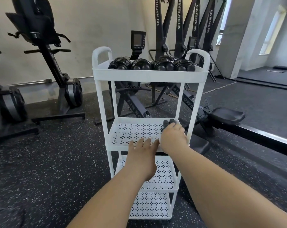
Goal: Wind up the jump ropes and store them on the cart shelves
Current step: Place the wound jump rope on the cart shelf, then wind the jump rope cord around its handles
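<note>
A white cart (149, 75) with perforated shelves stands in front of me. Several wound black jump ropes (151, 64) lie side by side on its top shelf. My right hand (173, 137) reaches into the right side of the second shelf (136, 131) and grips a wound black jump rope (169, 122), whose two handle ends stick out beyond my fingers. My left hand (143, 155) hovers at the shelf's front rim with its fingers straight and spread, holding nothing.
Two lower cart shelves (157, 176) sit below my arms. Black rowing machines (221, 116) and ski machines (177, 27) stand behind the cart. An exercise bike (45, 51) stands at the left. The floor is dark speckled rubber.
</note>
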